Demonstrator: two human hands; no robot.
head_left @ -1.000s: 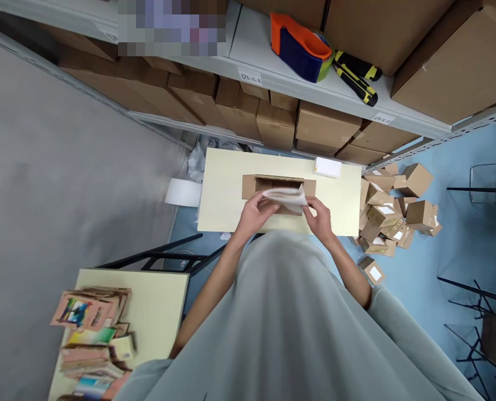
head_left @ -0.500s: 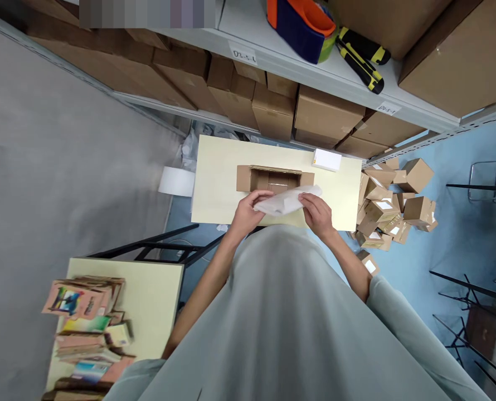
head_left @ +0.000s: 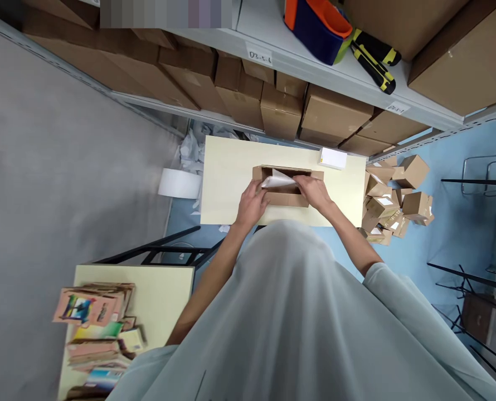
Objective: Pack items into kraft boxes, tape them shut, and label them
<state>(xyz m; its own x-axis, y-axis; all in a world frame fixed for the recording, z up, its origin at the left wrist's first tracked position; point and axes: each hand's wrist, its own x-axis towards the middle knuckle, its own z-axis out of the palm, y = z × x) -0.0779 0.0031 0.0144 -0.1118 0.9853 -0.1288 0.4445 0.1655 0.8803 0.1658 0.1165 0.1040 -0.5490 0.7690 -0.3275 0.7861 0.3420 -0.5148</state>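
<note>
An open cardboard box (head_left: 287,199) stands on the pale yellow table, its flaps folded outward. Inside its mouth lies a white wrapped packet (head_left: 278,179), tilted, with its lower part hidden in the box. My right hand (head_left: 314,190) grips the packet's right end over the box's right side. At the left end, my left hand (head_left: 251,205) is closed by the packet's tip and the box's left front corner; its fingertips are partly hidden. A small white box (head_left: 332,158) sits behind on the table's right side.
Shelving with cardboard boxes (head_left: 281,111) runs along the back; a tape dispenser (head_left: 321,33) and utility knives (head_left: 375,64) lie on its upper shelf. Several cartons (head_left: 384,203) are piled on the floor at right. Paper stacks (head_left: 97,306) cover a second table at lower left.
Both hands have moved forward, bringing the white packet from in front of the cardboard box down into its opening. The box's front flap now shows. The view has shifted slightly.
</note>
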